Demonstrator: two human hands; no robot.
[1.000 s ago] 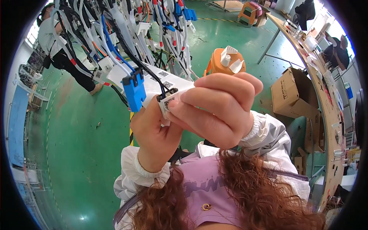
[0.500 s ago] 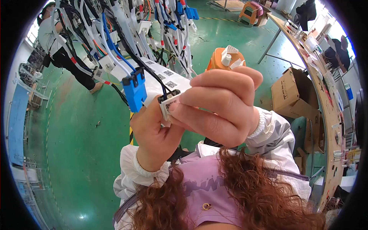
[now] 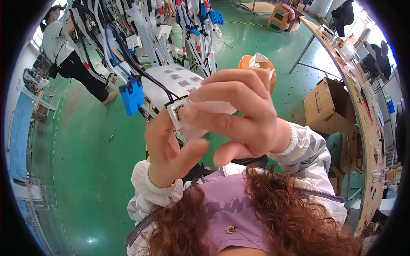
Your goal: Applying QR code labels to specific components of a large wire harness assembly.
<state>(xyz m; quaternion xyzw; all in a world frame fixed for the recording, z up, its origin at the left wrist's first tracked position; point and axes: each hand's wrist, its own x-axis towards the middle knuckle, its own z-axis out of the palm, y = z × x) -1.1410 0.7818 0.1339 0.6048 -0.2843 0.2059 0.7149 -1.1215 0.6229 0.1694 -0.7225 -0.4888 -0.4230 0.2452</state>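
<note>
Both hands up close here: left hand (image 3: 168, 147) and right hand (image 3: 239, 113) have their grip clamped together on a small white printed label tag (image 3: 178, 113), with a blue plastic connector (image 3: 132, 95) dangling just left of it.

The small label tag (image 3: 178, 113) sits between both hands: left hand (image 3: 168, 149) under it, right hand (image 3: 239, 113) on its right. Left of the tag hangs a plastic connector (image 3: 132, 95); behind it, the wire harness (image 3: 141, 34). Cardboard boxes (image 3: 326, 106) stand far right, beside the long workbench (image 3: 363, 111).
</note>
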